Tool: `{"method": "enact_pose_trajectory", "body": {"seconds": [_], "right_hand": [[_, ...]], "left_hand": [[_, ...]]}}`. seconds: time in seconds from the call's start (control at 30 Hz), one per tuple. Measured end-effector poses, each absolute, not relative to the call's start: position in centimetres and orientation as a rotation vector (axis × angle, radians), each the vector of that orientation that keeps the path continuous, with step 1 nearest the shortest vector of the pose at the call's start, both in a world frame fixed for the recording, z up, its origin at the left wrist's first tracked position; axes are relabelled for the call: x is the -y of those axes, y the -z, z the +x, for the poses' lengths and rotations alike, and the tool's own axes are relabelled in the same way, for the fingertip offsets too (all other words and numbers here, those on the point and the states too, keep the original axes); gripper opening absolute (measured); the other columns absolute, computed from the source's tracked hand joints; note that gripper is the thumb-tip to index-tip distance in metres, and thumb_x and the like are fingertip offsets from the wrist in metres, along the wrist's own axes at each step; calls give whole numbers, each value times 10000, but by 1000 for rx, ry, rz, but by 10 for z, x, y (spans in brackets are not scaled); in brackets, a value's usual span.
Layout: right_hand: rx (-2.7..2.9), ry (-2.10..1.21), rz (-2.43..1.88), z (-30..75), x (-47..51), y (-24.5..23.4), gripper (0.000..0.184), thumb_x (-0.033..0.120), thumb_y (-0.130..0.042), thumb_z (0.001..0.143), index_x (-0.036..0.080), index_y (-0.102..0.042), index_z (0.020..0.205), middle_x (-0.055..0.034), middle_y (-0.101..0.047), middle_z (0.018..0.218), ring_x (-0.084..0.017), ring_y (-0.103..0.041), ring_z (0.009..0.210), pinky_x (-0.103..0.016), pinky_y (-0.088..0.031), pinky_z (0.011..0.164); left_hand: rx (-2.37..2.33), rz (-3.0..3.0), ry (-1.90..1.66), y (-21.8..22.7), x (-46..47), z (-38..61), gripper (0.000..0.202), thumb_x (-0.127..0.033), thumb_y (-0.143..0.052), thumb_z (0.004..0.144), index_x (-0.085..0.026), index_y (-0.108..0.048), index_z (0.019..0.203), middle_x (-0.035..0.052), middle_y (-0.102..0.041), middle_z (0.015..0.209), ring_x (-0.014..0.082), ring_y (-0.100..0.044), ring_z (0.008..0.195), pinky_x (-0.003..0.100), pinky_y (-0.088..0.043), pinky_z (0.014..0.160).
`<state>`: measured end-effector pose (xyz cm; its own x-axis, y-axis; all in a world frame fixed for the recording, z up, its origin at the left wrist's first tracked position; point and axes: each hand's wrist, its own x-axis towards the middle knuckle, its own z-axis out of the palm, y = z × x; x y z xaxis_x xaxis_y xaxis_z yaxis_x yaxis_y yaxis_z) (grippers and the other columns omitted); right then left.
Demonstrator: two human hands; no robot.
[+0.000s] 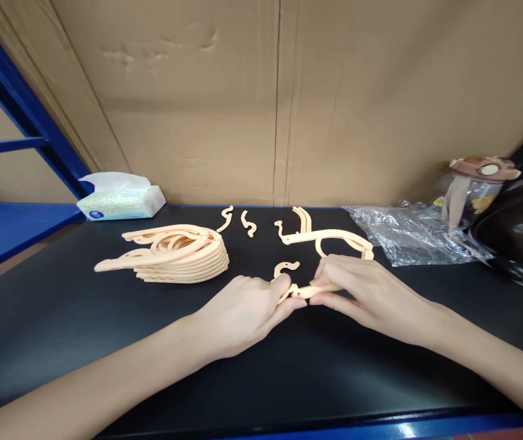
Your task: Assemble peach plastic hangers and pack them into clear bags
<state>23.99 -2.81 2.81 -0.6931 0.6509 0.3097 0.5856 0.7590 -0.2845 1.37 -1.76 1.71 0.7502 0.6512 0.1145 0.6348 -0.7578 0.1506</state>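
Close to the middle of the table, my left hand [256,311] pinches a small beige hanger hook [285,267] between thumb and fingers. My right hand [366,293] is closed on the arm of a beige plastic folding hanger [304,293]. The hook's lower end and the arm's holed tip meet between my fingertips; whether they are joined I cannot tell. My right fingers cover much of the hanger. Just behind that hand lies another hanger arm [325,235], with a curved hook [280,229] at its left end.
A stack of folded hangers [183,260] lies left of my hands. Two loose hooks [227,218] [248,224] rest at the back, near several curved pieces [304,218]. A tissue pack [123,198] stands back left. Clear plastic wrap [421,238], a bottle [472,189] and a black bag [518,226] occupy the right.
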Motion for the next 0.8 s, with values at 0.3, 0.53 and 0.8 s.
{"method": "enact_pose_trajectory", "body": {"seconds": [0.3,0.53,0.8], "right_hand": [[2579,-246,-962,239,30,-27,200,299,-432,973,190,-486,813,-16,-567,798,-126,-501,674,-258,-376,575],[2578,-163,-969,239,28,-26,216,303,-421,973,181,-513,821,-33,-576,787,-136,-516,659,-257,-387,563],[2552,-270,-955,239,27,-26,211,326,-447,965,183,-529,834,-32,-599,808,-130,-538,673,-247,-405,570]], "left_hand": [[-1023,2715,-153,-23,18,14,346,-407,-274,1010,-182,-461,824,-35,-476,573,138,-445,444,237,-231,453],[-979,2718,-207,-22,18,14,410,-422,-217,1013,-174,-500,851,-35,-469,564,127,-439,432,228,-258,443],[-991,2810,-160,-25,18,15,362,-388,-280,1010,-151,-525,887,-30,-483,552,149,-468,429,232,-252,436]]}}
